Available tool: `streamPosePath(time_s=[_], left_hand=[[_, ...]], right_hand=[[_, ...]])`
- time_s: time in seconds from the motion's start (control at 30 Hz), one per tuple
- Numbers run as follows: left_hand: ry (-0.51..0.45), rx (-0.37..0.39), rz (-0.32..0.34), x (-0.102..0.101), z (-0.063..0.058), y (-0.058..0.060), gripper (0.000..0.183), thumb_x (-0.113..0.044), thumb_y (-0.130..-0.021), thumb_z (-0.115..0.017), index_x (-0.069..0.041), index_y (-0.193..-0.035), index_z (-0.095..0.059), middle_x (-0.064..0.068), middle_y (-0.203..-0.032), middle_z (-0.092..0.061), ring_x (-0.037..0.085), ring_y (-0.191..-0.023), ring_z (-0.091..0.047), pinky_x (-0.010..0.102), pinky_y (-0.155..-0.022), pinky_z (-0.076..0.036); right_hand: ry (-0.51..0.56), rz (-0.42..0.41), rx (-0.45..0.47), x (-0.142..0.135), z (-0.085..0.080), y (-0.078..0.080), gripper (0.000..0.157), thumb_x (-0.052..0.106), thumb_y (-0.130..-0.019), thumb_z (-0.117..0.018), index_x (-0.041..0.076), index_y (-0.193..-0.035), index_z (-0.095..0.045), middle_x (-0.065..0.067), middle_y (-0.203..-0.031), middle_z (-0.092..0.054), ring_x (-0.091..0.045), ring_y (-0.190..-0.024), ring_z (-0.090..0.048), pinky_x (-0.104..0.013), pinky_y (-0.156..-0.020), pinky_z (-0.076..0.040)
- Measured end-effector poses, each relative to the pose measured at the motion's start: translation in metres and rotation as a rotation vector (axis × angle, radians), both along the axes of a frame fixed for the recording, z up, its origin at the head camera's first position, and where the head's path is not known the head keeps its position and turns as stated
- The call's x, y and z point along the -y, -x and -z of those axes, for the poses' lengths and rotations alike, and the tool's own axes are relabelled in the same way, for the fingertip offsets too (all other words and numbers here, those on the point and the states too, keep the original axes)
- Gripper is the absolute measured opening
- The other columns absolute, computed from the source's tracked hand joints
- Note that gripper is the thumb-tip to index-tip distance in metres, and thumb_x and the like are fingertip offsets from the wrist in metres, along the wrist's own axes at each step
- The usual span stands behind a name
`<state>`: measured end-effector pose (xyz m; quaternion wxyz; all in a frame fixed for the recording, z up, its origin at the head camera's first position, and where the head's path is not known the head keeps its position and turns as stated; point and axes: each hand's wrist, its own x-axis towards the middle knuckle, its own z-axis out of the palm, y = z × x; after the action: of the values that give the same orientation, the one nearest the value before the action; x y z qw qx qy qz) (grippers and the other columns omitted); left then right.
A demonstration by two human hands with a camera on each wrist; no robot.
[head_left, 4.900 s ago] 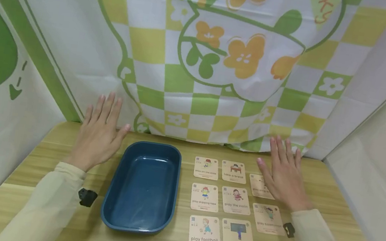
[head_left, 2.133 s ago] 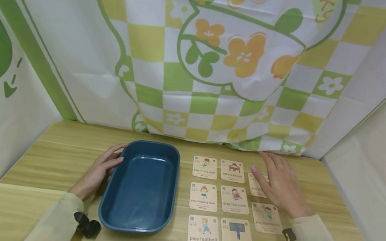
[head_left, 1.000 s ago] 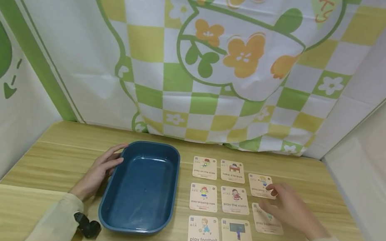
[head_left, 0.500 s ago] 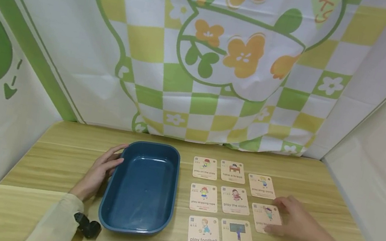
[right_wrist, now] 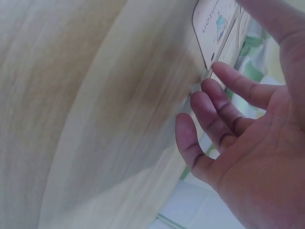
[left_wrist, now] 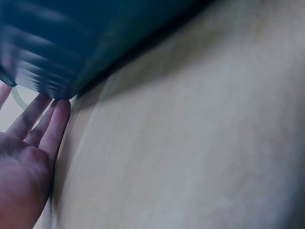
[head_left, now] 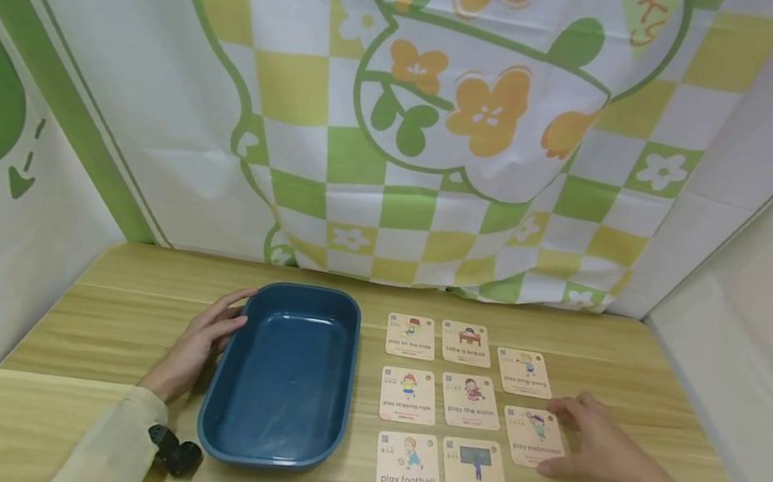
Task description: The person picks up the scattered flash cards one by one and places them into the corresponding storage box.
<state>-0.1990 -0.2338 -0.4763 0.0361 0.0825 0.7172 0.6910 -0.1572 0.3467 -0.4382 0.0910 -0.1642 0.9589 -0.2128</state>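
A deep blue rectangular tray (head_left: pixel 292 378) stands on the table, left of the cards. My left hand (head_left: pixel 193 349) rests against its left side; the left wrist view has the fingers (left_wrist: pixel 58 121) extended to the tray's outer wall (left_wrist: pixel 52 47). On the right, the "play badminton" card (head_left: pixel 534 433) lies flat. My right hand (head_left: pixel 600 448) spans its right side, with the index fingertip by the far corner and the thumb by the near corner. In the right wrist view the card (right_wrist: pixel 214 28) shows partly and the other fingers (right_wrist: pixel 205 112) are loosely bent, holding nothing.
Several more picture cards lie face up, including "play ping-pong" (head_left: pixel 525 372), "play the violin" (head_left: pixel 469 401), "play football" (head_left: pixel 407 469) and "clean the blackboard" (head_left: pixel 476 475). A checkered cloth (head_left: pixel 426 230) hangs behind the wooden table (head_left: pixel 69 326).
My left hand has come down from beside the tray onto its side. My right hand has moved from over the ping-pong card nearer and right, to the badminton card's edge. The cards stay put.
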Motion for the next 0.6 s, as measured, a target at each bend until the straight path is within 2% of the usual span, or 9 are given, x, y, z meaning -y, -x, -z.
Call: streamPosePath(time_s=[0.37,0.6], left_hand=[[-0.032,-0.014,0.013,0.0011,0.0004,0.0003,0.05,-0.022,-0.11,-0.046,-0.006,-0.156,-0.036,0.009,-0.136,-0.052,0.012,-0.116,-0.059,0.023,-0.091,-0.051],[-0.041,-0.021,0.014,0.0008,-0.0003,-0.001,0.049,-0.021,-0.11,-0.047,-0.005,-0.155,-0.038,0.01,-0.134,-0.052,0.013,-0.114,-0.06,0.023,-0.09,-0.051]], right_hand=[[-0.011,0.01,0.021,0.0017,-0.0013,0.0052,0.091,0.047,-0.059,-0.096,-0.004,-0.124,-0.059,-0.011,-0.112,-0.053,-0.03,-0.105,-0.054,-0.057,-0.095,-0.047],[-0.022,0.023,0.018,0.0021,-0.0011,0.0068,0.089,0.049,-0.057,-0.096,-0.003,-0.119,-0.059,-0.01,-0.111,-0.053,-0.029,-0.104,-0.053,-0.054,-0.094,-0.048]])
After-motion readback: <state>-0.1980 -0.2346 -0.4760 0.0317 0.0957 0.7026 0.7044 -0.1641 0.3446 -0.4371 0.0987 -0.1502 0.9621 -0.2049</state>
